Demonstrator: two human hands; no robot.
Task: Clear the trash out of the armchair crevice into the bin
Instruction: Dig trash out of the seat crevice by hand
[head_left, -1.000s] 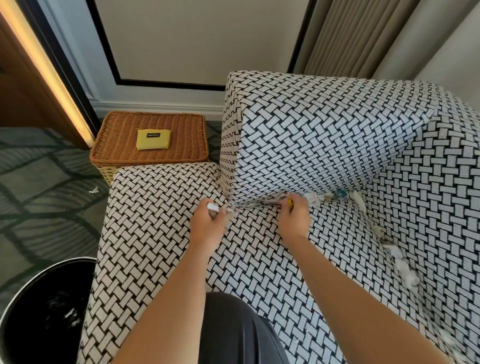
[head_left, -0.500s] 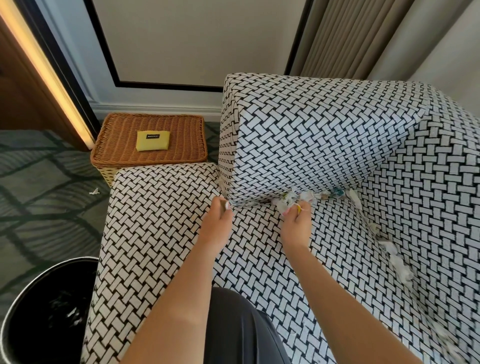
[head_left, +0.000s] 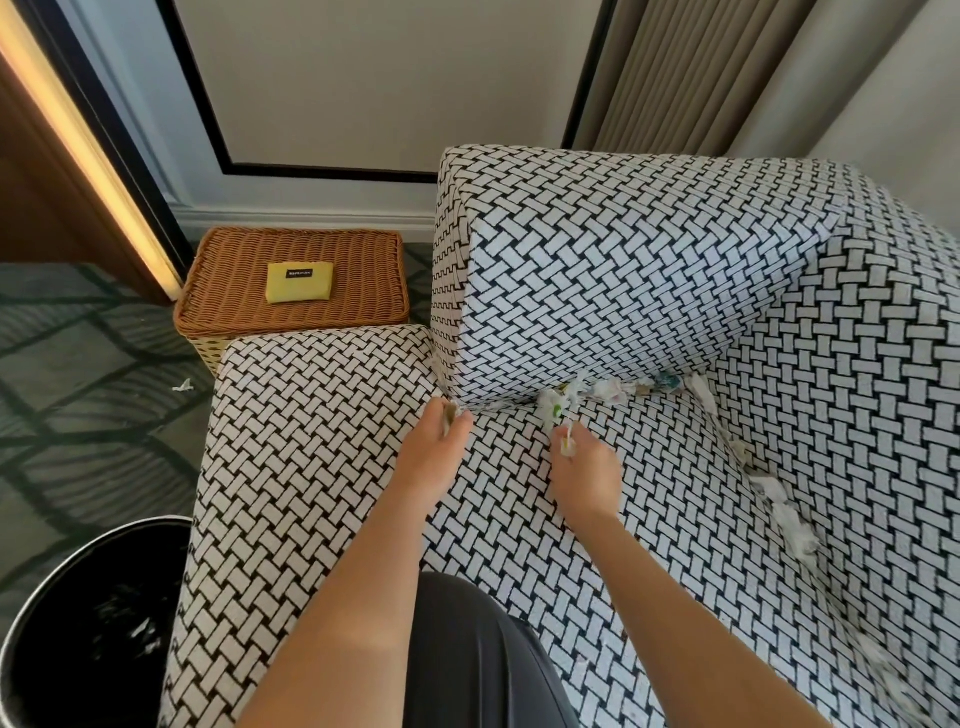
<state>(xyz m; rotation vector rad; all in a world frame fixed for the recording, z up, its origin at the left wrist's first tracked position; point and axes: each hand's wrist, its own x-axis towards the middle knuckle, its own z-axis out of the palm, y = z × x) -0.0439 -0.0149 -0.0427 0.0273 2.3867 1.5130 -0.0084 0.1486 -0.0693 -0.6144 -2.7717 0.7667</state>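
A black-and-white woven armchair (head_left: 675, 291) fills the right of the view. Crumpled paper scraps (head_left: 613, 389) are wedged along the crevice under the side cushion, and more scraps (head_left: 784, 514) line the crevice on the right. My left hand (head_left: 434, 457) rests at the crevice's left end, fingers pinched on a small scrap. My right hand (head_left: 584, 475) sits on the seat just below the crevice, pinching a white and yellow scrap (head_left: 567, 444). A black bin (head_left: 31, 631) with some scraps inside stands on the floor at the lower left.
A wicker box (head_left: 332, 312) with a yellow pouch (head_left: 298, 281) on top stands left of the armchair against the wall. One white scrap (head_left: 183, 385) lies on the patterned carpet. My dark-clothed knee (head_left: 483, 654) presses on the seat's front.
My right hand has drawn back from the crevice toward me with a scrap, tugging a clump of paper out. My left hand has shifted slightly right along the crevice's end.
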